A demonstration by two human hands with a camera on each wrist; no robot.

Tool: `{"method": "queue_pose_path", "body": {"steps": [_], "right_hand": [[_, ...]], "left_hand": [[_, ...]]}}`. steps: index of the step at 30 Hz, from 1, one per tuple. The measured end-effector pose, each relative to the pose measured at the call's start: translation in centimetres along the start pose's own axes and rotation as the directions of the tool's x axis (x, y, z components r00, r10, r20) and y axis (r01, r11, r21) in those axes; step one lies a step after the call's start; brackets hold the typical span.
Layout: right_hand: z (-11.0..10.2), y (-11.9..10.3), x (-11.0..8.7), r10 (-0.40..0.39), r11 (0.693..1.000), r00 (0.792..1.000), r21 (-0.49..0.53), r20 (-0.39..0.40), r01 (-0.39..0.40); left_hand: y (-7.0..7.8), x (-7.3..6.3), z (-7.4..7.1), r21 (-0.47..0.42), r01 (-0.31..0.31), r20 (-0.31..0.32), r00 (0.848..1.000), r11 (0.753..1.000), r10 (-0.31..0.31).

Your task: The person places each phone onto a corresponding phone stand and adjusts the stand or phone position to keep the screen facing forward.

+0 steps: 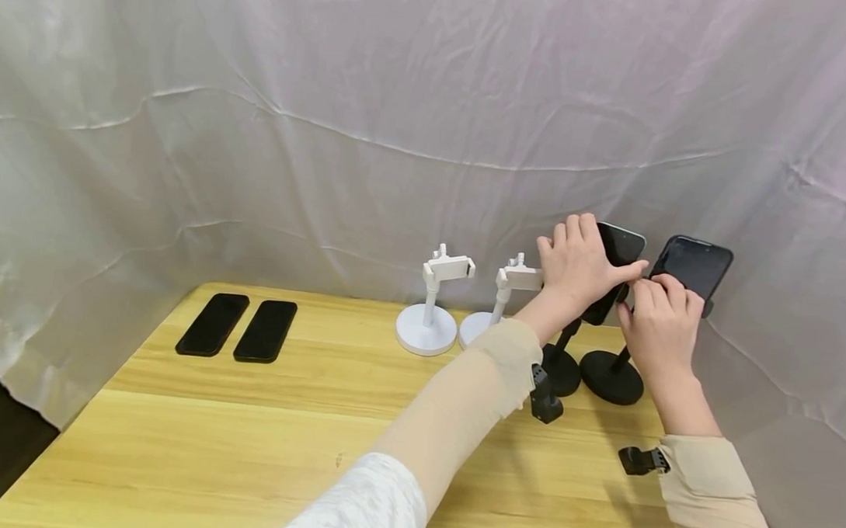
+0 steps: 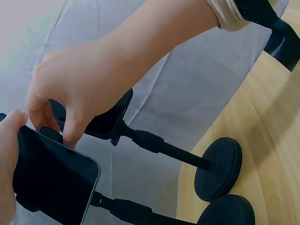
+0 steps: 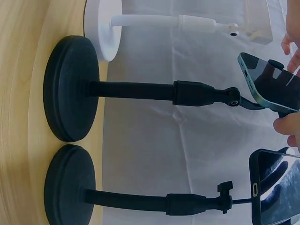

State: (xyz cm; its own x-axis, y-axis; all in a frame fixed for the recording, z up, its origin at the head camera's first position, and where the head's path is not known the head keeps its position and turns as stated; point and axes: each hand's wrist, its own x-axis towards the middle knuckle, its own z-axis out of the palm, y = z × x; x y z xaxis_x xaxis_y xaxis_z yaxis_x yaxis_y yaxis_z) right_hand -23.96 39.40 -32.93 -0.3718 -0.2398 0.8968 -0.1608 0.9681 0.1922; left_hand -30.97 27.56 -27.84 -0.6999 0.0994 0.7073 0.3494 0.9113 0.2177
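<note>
A dark smartphone (image 1: 619, 244) sits tilted in the holder of the left black phone stand (image 1: 561, 371). My left hand (image 1: 575, 258) spans this phone from its left side and grips it, thumb stretched across toward the right edge. From the right, my right hand (image 1: 664, 323) pinches the holder's black clamp (image 2: 51, 134) at the phone's edge, seen in the left wrist view. A second smartphone (image 1: 694, 262) rests in the right black phone stand (image 1: 611, 378), just behind my right hand. In the right wrist view, most of both hands lies out of frame.
Two white phone stands (image 1: 426, 330) with bare holders stand left of the black ones; my left forearm partly covers the nearer. Two black smartphones (image 1: 213, 324) lie flat at the wooden table's (image 1: 249, 429) far left. A grey curtain (image 1: 369, 200) hangs close behind and to the right.
</note>
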Motion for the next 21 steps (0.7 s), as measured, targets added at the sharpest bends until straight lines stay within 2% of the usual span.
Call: {"method": "queue_pose_path", "body": {"steps": [5, 10, 17, 21], "right_hand": [[0.03, 0.03, 0.07, -0.008, 1.0, 1.0, -0.004, -0.014, 0.008], [0.06, -0.01, 0.19, 0.008, 1.0, 0.999, -0.006, -0.033, -0.008], [-0.16, -0.48, 0.16, 0.028, 1.0, 0.999, 0.004, -0.036, -0.027], [-0.32, -0.69, 0.03, 0.035, 0.999, 0.999, 0.011, -0.03, -0.035]], "left_hand": [[0.28, -0.08, 0.07, -0.01, 0.019, 0.009, 1.0, 1.0, -0.019], [0.36, 0.01, 0.14, -0.01, 0.013, -0.017, 1.0, 1.0, -0.013], [0.15, -0.24, 0.02, -0.019, 0.006, 0.001, 1.0, 1.0, -0.006], [-0.1, -0.51, 0.03, -0.013, -0.01, -0.018, 1.0, 1.0, 0.01]]}}
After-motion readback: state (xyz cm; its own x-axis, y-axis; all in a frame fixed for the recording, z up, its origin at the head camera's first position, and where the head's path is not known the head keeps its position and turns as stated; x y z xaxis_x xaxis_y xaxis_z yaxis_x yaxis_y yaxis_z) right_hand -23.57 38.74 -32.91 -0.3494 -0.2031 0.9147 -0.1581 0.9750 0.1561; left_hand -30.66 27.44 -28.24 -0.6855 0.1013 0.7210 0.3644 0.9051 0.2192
